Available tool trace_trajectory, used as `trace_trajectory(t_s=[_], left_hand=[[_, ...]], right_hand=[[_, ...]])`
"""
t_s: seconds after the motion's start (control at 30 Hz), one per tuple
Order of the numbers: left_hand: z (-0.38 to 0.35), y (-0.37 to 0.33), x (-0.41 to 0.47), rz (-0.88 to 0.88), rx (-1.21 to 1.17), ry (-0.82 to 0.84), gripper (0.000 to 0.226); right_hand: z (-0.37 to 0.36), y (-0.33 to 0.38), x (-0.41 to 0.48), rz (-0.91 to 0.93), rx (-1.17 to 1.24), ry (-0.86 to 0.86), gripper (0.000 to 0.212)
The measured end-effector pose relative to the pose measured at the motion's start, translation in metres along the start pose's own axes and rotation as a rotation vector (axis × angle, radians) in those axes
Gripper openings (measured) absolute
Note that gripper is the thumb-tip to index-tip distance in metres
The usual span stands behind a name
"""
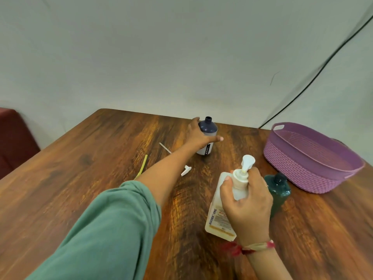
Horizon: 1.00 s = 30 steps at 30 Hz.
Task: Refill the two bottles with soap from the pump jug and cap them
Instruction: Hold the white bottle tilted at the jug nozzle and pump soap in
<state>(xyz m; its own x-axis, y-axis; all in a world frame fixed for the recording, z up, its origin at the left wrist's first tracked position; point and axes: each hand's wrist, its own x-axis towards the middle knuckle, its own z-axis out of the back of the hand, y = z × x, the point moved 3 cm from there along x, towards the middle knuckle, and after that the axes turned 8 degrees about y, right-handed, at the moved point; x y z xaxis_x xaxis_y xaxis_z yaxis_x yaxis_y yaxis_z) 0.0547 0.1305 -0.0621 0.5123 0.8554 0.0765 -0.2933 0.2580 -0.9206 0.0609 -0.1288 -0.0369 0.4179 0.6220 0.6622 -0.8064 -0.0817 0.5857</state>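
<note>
The dark-shouldered bottle (209, 128) stands upright just above the centre of the frame, long axis vertical, uncapped neck pointing up. It is held round the body by the left hand (198, 136), fingers behind, thumb across the front. Below and to the right, the pump jug (219, 215) is gripped at its neck by the right hand (248, 203); its long axis leans toward the upper right, and the spout (247, 160) points up and away. Bottle and jug are well apart, so the bottle is judged to need drawing toward the lower right, mouth under the spout. Just right of the jug, the green bottle (280, 188) stands upright, partly hidden; its cap state cannot be told.
</note>
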Motion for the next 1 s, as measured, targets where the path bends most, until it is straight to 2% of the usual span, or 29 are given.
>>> trace_trajectory(t_s=[0.13, 0.23, 0.37, 0.53, 0.7, 1.0], left_hand=[[-0.006, 0.006, 0.008, -0.051, -0.056, -0.073, 0.084], [-0.004, 0.005, 0.002, -0.091, -0.014, -0.046, 0.074], [0.004, 0.001, -0.026, -0.132, -0.016, -0.025, 0.071], [0.033, -0.01, -0.086, -0.143, -0.133, -0.153, 0.069], [0.059, -0.008, -0.189, -0.199, -0.16, -0.21, 0.076], [0.041, -0.003, -0.323, -0.194, -0.165, -0.315, 0.068]], right_hand=[[0.0, -0.002, -0.001, 0.009, -0.003, -0.01, 0.023], [0.0, -0.001, -0.001, 0.012, 0.007, -0.009, 0.02], [0.001, 0.001, -0.002, 0.018, 0.021, -0.002, 0.017], [0.003, 0.001, -0.001, 0.03, 0.015, 0.032, 0.016], [0.005, -0.001, 0.001, 0.088, 0.037, 0.091, 0.014], [0.014, 0.004, -0.011, 0.065, 0.017, 0.129, 0.016]])
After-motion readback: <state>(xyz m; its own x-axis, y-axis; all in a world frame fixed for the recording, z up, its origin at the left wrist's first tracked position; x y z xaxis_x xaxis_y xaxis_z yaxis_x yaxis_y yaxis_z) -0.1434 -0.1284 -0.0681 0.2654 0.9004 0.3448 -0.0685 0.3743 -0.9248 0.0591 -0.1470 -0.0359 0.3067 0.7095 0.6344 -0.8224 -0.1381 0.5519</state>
